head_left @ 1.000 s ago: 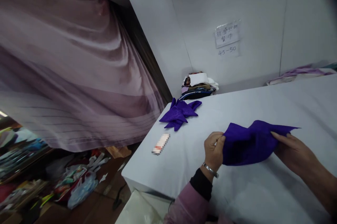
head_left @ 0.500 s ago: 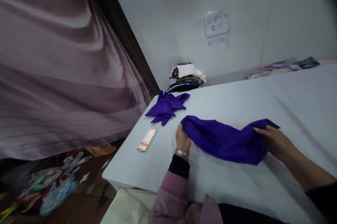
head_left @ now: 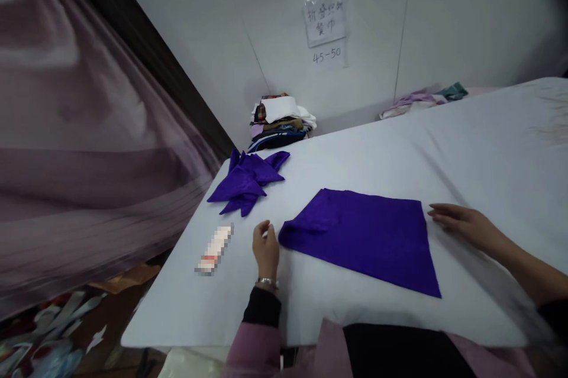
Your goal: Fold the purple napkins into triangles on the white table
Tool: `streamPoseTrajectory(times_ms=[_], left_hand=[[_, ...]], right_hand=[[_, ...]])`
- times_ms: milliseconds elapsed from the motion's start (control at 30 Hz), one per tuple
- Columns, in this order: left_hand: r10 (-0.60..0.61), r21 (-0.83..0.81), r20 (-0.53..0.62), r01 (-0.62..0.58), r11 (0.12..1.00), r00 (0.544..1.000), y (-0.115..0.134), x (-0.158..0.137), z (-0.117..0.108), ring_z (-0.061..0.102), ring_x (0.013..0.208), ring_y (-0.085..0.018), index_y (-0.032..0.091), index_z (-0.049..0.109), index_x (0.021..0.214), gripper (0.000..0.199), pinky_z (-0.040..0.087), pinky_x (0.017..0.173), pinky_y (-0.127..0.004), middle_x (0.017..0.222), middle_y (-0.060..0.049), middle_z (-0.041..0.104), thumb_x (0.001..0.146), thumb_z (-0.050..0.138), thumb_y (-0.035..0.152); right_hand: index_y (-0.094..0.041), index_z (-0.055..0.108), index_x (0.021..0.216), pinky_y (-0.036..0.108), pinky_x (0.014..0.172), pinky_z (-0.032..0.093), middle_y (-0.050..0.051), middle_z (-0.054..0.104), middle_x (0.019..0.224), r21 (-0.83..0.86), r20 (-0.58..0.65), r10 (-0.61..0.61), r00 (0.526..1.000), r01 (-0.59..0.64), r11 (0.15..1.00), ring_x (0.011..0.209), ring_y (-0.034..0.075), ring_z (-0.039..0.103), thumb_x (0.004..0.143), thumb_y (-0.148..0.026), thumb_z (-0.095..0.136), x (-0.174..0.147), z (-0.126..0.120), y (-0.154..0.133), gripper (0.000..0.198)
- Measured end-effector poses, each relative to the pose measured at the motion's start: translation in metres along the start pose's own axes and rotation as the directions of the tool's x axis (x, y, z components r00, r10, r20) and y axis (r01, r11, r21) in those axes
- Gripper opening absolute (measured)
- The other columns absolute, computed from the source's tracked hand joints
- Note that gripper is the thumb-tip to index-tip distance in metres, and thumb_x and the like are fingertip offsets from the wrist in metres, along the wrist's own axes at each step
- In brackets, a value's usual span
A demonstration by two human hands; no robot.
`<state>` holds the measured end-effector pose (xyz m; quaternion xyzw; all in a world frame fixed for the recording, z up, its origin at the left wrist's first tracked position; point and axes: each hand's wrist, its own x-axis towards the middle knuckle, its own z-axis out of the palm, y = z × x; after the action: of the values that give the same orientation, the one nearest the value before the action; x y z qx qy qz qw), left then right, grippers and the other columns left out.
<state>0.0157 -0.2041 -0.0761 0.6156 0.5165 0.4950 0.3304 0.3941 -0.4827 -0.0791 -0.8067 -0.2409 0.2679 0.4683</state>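
Note:
A purple cloth napkin (head_left: pixel 368 233) lies spread on the white table, its left end doubled over and its right edge slanting toward me. Just off its left end is my left hand (head_left: pixel 266 252), with fingers loosely curled, a gap at the thumb and nothing held. My right hand (head_left: pixel 465 229) hovers near the napkin's upper right corner, fingers stretched out and empty. Farther back on the left sits a bunch of folded purple napkins (head_left: pixel 248 180) with pointed tips.
The white table (head_left: pixel 177 319) has a pixelated narrow strip (head_left: pixel 214 249) on its left. Against the wall are a stack of folded clothes (head_left: pixel 279 123) and some lilac fabric (head_left: pixel 412 103). A draped curtain (head_left: pixel 89 159) hangs on the left, above a cluttered floor. A handwritten sign (head_left: pixel 326 20) is on the wall.
Both hands have let go of the napkin, which was held up and sagging between them and now lies flatter on the table. The hands have drawn apart from it, and the view has shifted right.

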Motion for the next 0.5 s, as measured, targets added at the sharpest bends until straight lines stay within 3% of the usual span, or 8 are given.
streamPoseTrajectory(times_ms=[67, 133, 200, 267, 367, 500], left_hand=[[0.194, 0.148, 0.153, -0.216, 0.965, 0.969, 0.014, 0.004, 0.019, 0.061, 0.091, -0.019, 0.020, 0.062, 0.093, 0.015, 0.049, 0.081, -0.034, 0.098, -0.006, 0.065, 0.084, 0.053, 0.028], [0.287, 0.202, 0.397, -0.388, 0.899, 0.872, 0.030, 0.002, 0.047, 0.060, 0.095, -0.019, 0.021, 0.063, 0.094, 0.015, 0.047, 0.088, -0.036, 0.100, -0.006, 0.066, 0.086, 0.050, 0.026], [0.308, 0.255, 0.593, -0.536, 0.805, 0.744, 0.041, -0.002, 0.077, 0.056, 0.108, -0.021, 0.021, 0.062, 0.102, 0.019, 0.042, 0.097, -0.036, 0.111, -0.007, 0.064, 0.086, 0.055, 0.027], [0.240, 0.346, 0.691, -0.603, 0.719, 0.682, 0.045, -0.004, 0.102, 0.051, 0.115, -0.024, 0.020, 0.061, 0.111, 0.031, 0.039, 0.099, -0.038, 0.121, -0.010, 0.060, 0.083, 0.062, 0.031], [0.117, 0.474, 0.699, -0.580, 0.663, 0.705, 0.041, 0.002, 0.123, 0.051, 0.111, -0.026, 0.018, 0.064, 0.107, 0.031, 0.040, 0.095, -0.038, 0.115, -0.011, 0.061, 0.080, 0.065, 0.033], [0.026, 0.492, 0.620, -0.414, 0.766, 0.784, 0.035, 0.021, 0.126, 0.056, 0.098, -0.021, 0.019, 0.068, 0.080, 0.006, 0.040, 0.088, -0.032, 0.095, -0.007, 0.065, 0.080, 0.062, 0.019]], right_hand=[[-0.023, 0.068, 0.101, 0.035, 0.081, 0.051, 0.007, 0.071, 0.105, -0.204, -0.003, -0.162, 0.987, 0.158, 0.966, 0.091, 0.026, 0.066, 0.073, -0.045, 0.060, 0.013, 0.006, -0.004, 0.036], [-0.023, 0.069, 0.101, 0.038, 0.084, 0.050, 0.007, 0.070, 0.106, -0.369, 0.067, -0.330, 0.942, 0.330, 0.869, 0.092, 0.027, 0.065, 0.077, -0.047, 0.054, 0.028, 0.020, -0.010, 0.037], [-0.022, 0.069, 0.101, 0.041, 0.086, 0.049, 0.009, 0.069, 0.107, -0.483, 0.166, -0.468, 0.868, 0.486, 0.729, 0.098, 0.028, 0.062, 0.079, -0.045, 0.051, 0.042, 0.038, -0.012, 0.037], [-0.020, 0.070, 0.100, 0.043, 0.086, 0.048, 0.011, 0.068, 0.105, -0.576, 0.231, -0.542, 0.808, 0.563, 0.593, 0.099, 0.029, 0.061, 0.081, -0.042, 0.049, 0.053, 0.052, -0.011, 0.036], [-0.020, 0.071, 0.093, 0.040, 0.080, 0.049, 0.011, 0.068, 0.097, -0.642, 0.265, -0.566, 0.781, 0.581, 0.500, 0.088, 0.026, 0.061, 0.083, -0.036, 0.046, 0.065, 0.063, -0.006, 0.031], [-0.022, 0.071, 0.084, 0.037, 0.075, 0.048, 0.007, 0.068, 0.086, -0.615, 0.282, -0.594, 0.753, 0.618, 0.491, 0.081, 0.023, 0.061, 0.085, -0.032, 0.043, 0.068, 0.062, -0.003, 0.030]])
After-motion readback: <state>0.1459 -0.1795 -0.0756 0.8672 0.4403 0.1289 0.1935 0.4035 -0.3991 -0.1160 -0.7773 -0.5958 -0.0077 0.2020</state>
